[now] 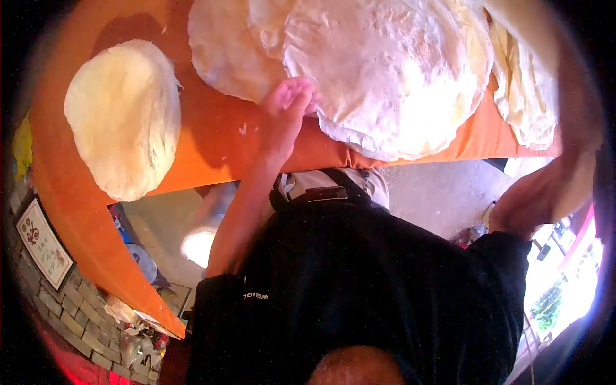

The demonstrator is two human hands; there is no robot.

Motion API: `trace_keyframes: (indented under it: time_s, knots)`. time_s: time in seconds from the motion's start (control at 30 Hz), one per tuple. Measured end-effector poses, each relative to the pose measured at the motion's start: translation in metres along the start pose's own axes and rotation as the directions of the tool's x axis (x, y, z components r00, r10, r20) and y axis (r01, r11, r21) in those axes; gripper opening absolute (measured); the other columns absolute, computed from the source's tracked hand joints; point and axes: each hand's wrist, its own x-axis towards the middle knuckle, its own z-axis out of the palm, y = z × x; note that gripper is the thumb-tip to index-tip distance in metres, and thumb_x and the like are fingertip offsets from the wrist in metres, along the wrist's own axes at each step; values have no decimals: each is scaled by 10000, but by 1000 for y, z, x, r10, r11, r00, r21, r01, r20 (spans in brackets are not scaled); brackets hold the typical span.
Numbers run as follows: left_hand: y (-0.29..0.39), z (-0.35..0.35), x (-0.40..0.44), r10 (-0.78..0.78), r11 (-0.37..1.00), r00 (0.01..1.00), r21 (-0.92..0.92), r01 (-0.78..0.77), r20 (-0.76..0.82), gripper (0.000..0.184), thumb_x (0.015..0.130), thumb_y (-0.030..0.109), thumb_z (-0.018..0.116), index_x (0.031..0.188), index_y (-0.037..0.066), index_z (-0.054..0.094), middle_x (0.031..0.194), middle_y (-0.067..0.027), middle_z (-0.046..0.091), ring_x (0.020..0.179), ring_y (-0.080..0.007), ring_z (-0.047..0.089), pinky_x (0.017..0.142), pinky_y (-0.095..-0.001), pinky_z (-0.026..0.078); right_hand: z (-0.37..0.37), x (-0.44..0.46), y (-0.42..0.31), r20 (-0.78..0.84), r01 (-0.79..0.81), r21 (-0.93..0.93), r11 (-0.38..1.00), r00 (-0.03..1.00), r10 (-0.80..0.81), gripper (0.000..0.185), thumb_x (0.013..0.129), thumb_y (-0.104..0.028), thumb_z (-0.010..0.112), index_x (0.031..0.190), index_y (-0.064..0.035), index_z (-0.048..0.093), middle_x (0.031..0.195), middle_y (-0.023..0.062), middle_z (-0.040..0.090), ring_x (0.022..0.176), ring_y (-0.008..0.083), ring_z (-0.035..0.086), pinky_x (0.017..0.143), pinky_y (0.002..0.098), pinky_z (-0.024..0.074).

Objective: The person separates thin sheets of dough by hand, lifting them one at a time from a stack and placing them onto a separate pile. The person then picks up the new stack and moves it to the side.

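My left hand (292, 99) is at the near edge of a large, thin round flatbread (391, 70), its fingers curled in against the thumb. The fingertips are next to that edge, and what they hold, if anything, cannot be made out. Other thin sheets (228, 51) lie partly under the large one, on a surface covered with orange cloth (218, 138). A single oval flatbread (122, 119) lies apart on the left. On the right my arm reaches up past the top of the view, so my right hand is hidden.
Folded flatbread sheets (523, 90) hang at the cloth's right edge. An orange-covered strip (122, 276) runs down the left side. Beyond it are a framed sign (43, 242), a brick wall (70, 314) and plastic bags (138, 346). Bright light comes from the right.
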Motion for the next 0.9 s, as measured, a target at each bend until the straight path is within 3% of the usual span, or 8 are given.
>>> trace_keyframes:
  time_s: [0.2,0.27,0.4,0.53,0.6,0.73,0.77,0.9]
  knots:
    - [-1,-8,-25,-229,973,972,3,230,-56,259,886,116,617,1093,-13,529,965,-91,620,841,-192,634,731,-309,563,149,-72,-114,506,-90,210,974,862,-29,89,792,-75,533,815,-74,620,746,173,651,726,362,654,637,453,519]
    - [-4,-4,-26,-319,948,947,-24,318,-45,278,875,97,625,1106,-15,518,934,-85,614,814,-187,628,710,-307,566,172,-93,-120,439,-129,454,882,893,-95,111,754,-47,533,818,-67,622,723,175,644,718,373,649,633,469,509]
    - [-13,6,-34,-248,954,968,-180,238,-34,287,843,51,648,1091,-2,514,928,-77,609,825,-181,618,720,-322,564,140,-105,-119,442,-136,420,897,894,-71,256,713,-8,575,951,-67,646,909,159,646,877,348,616,752,439,502]
    - [-14,20,-40,-264,928,963,-284,241,-45,273,843,51,642,1087,28,523,953,-67,616,871,-183,617,783,-347,550,164,-142,-117,444,-143,481,865,890,-100,272,675,26,564,931,-42,625,832,143,616,820,338,599,707,434,494]
    - [-9,27,-42,-331,871,943,-373,321,38,279,846,53,634,1103,43,526,980,-64,624,902,-189,618,814,-358,543,157,-144,-121,388,-130,526,840,916,-101,230,729,-33,558,947,-59,628,814,144,609,792,342,604,677,439,505]
    - [-27,43,-43,-291,923,953,-238,304,87,249,858,66,606,1103,56,559,1048,-71,631,950,-215,626,853,-387,536,157,-138,-137,364,-141,500,854,929,-60,265,810,-179,597,1057,-83,616,816,149,602,785,351,602,666,437,505]
    - [-34,41,-40,-255,917,959,-285,280,121,247,862,65,596,1106,52,562,1042,-78,635,936,-207,628,808,-376,542,153,-134,-141,388,-174,505,846,920,-43,471,798,-371,658,1186,-114,580,863,151,602,822,344,596,688,438,498]
    - [-43,32,-35,-213,933,957,-251,259,197,251,852,48,589,1101,53,567,1017,-62,639,866,-155,620,706,-296,523,140,-137,-152,305,-89,562,823,946,-106,712,678,-531,730,1264,-164,557,979,142,589,895,329,578,714,453,485]
